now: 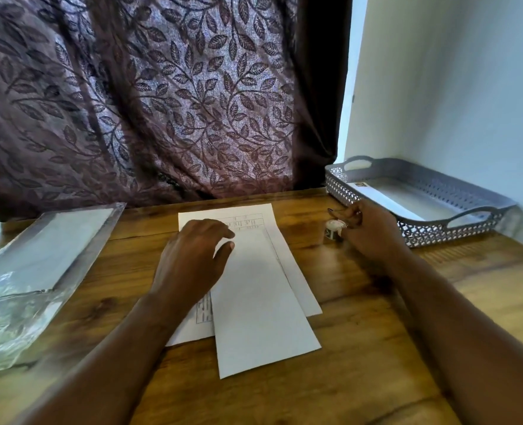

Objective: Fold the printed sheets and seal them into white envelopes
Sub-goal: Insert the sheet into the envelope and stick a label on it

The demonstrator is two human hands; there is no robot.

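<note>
A white envelope (263, 305) lies slanted on top of a printed sheet (248, 217) in the middle of the wooden table. My left hand (192, 256) rests on the upper left part of the envelope and sheet, fingers loosely bent, thumb on the envelope. My right hand (367, 231) is to the right of the papers, fingers curled beside a small white-capped glue stick (333, 230) standing on the table; whether it grips the stick is unclear. A clear plastic pack of envelopes (39, 259) lies at the left.
A grey perforated tray (447, 231) with handles stands at the back right against the white wall, with a white envelope (383, 199) inside. A dark leaf-patterned curtain (162, 102) hangs behind the table. Bare wood shows in front of the papers.
</note>
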